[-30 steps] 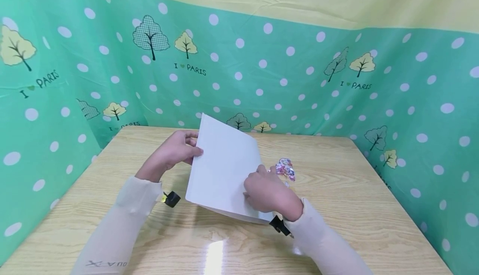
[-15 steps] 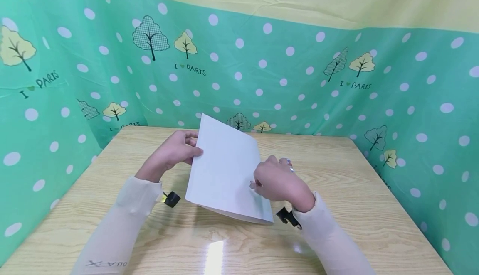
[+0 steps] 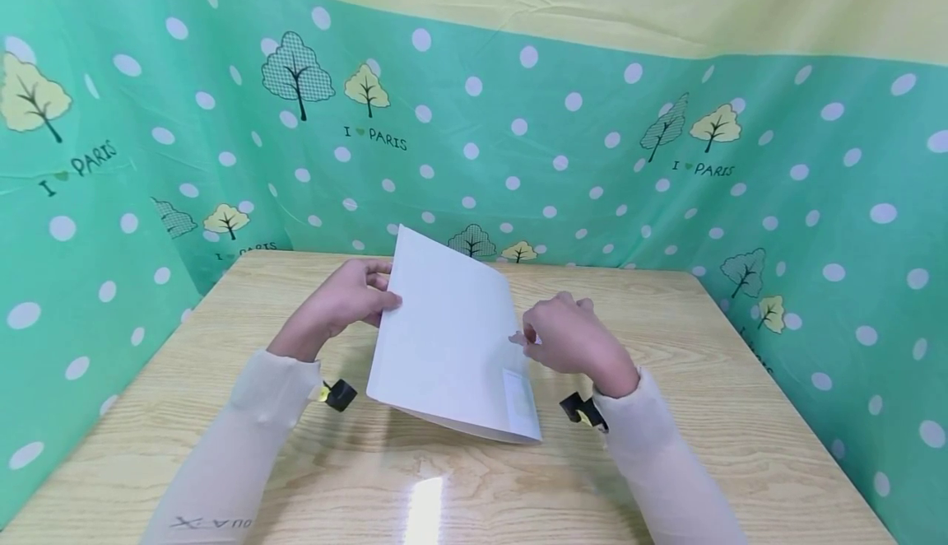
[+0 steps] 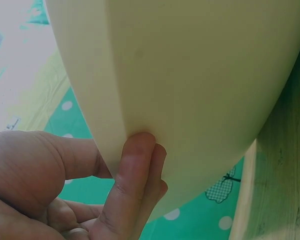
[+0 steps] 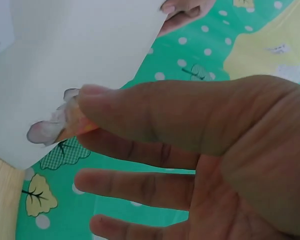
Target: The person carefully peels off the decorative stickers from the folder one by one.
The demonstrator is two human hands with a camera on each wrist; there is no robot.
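Observation:
A large white sheet (image 3: 452, 331), stiff and slightly bowed, stands tilted over the table. My left hand (image 3: 344, 298) holds its left edge, thumb on the near face and fingers behind. In the left wrist view, fingertips (image 4: 139, 145) press near a crease along that edge. Beside the sheet's right edge is my right hand (image 3: 573, 333), pinching a small die-cut sticker (image 5: 72, 117) between thumb and index finger. The sticker has clear rounded edges and orange-pink print, partly hidden by the thumb; it overlaps the sheet in the right wrist view. The other right fingers are extended.
A pale rectangular patch (image 3: 520, 397) shows at the sheet's lower right. Beneath lies a wood-grain table (image 3: 696, 413), reflecting light near its front. Green polka-dot cloth (image 3: 563, 150) with printed trees surrounds its back and sides. Each wrist carries a small black camera (image 3: 341, 395).
My right hand has drawn off the sheet, moving right and slightly up. The colourful sticker that showed beyond its fingers is now hidden from the head view. My left hand and the sheet stay put.

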